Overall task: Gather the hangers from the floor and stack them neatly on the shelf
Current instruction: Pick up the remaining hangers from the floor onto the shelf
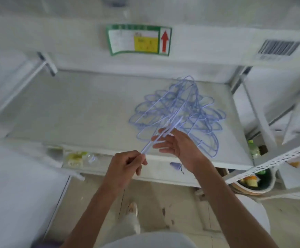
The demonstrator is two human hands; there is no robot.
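Observation:
A loose pile of several pale blue wire hangers (199,115) lies on the right half of the white shelf board (84,111). Above the pile I hold a thin bunch of blue hangers (165,126) edge-on, slanting from near my body up toward the shelf's back. My left hand (126,167) pinches the near end of the bunch in front of the shelf's edge. My right hand (174,142) touches the bunch at its middle with fingers spread and mostly straight. The frame is blurred by motion.
A shelf beam with a green label (138,40) and a barcode tag (279,48) runs overhead. White uprights (260,115) flank the shelf at right. A lower shelf holds packets (75,158) and a small blue item (176,166). A bin with rubbish (253,181) stands at right.

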